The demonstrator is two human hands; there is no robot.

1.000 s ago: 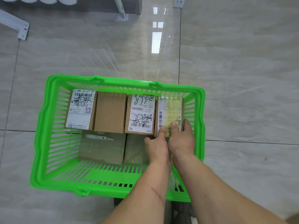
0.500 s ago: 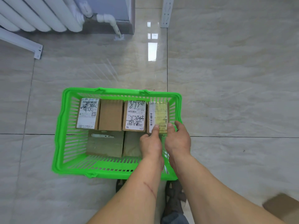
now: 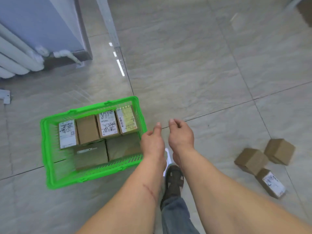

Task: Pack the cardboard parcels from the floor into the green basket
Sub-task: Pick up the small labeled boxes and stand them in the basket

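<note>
The green basket [image 3: 50, 166] stands on the floor at the left, holding several cardboard parcels; the far-right one [image 3: 126, 121] carries a yellow-and-white label. Both hands hang over the floor just right of the basket, out of it. My left hand [image 3: 152, 141] is empty with loosely curled fingers, beside the basket's right wall. My right hand [image 3: 181, 134] is empty too, fingers apart and bent. Three more parcels lie on the floor at the right: two plain brown ones [image 3: 250, 160] [image 3: 279, 151] and a labelled one [image 3: 271, 183].
A white radiator [image 3: 18, 54] and its pipe stand by a blue-grey wall at the upper left. A metal bracket [image 3: 5, 97] sits at the left edge. My foot in a dark shoe [image 3: 173, 179] stands between basket and loose parcels. Glossy tiles surround everything.
Both hands have let go of the yellow-labelled parcel and come out of the basket to the right. The view has risen and swung right, bringing three parcels on the floor into sight.
</note>
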